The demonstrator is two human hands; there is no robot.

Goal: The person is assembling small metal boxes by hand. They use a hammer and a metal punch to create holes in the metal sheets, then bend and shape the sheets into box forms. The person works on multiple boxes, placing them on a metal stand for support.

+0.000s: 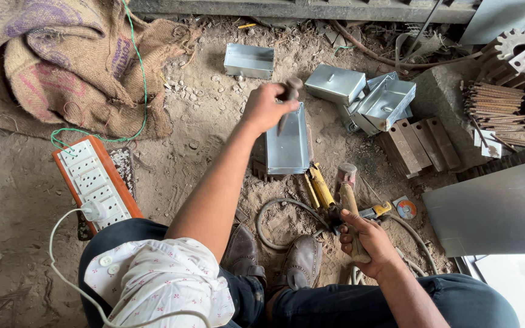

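on the dirt floor (214, 121) ahead of the shoes, left hand (267, 107) closed around a dark-handled tool (288, 97), tip down into an open metal tray (287, 143). right hand (366, 240) grips a wooden hammer handle (351, 212) near the yellow tool (320, 185).

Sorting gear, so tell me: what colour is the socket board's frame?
Orange, around a white face; head view.

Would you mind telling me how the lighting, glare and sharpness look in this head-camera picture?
Head view: soft, even daylight with only faint shadows; the bottom-right corner beside the grey metal sheet is blown out white; the left hand and the tool it holds look slightly motion-blurred, while the right hand on the wooden handle and the metal tray are sharp; the wide lens stretches the edges.
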